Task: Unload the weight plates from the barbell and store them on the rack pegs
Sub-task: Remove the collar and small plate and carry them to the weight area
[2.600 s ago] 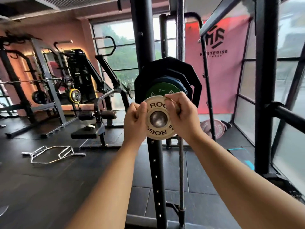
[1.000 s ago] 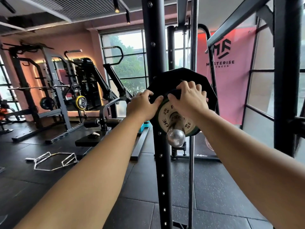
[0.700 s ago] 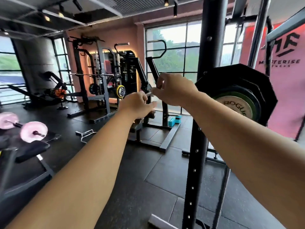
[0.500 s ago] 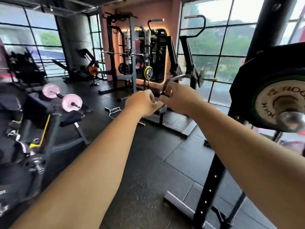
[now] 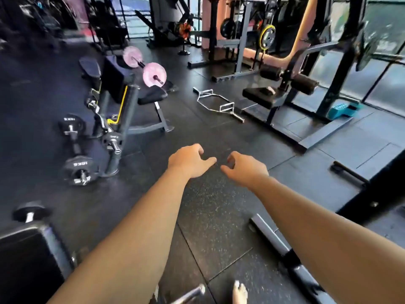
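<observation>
My left hand (image 5: 188,160) and my right hand (image 5: 245,170) hang side by side over the black rubber floor, fingers loosely curled, holding nothing. The thumbs point at each other with a small gap between them. A steel bar end (image 5: 189,292) pokes into the bottom edge of the head view, beside a bare foot (image 5: 240,290). The rack peg with the stored plates is out of view. The rack's grey base rail (image 5: 282,251) runs along the floor at lower right.
A curl bench (image 5: 122,99) stands at left with a short loaded bar (image 5: 76,150) on the floor beside it. Behind it lies a bar with pink plates (image 5: 153,74). A chrome hex bar (image 5: 215,103) lies mid-floor. A black bench pad (image 5: 26,260) fills the lower left.
The view has swung left and down, away from the peg with the plates. Both hands let go of the plate, dropped lower and now hang empty over the floor.
</observation>
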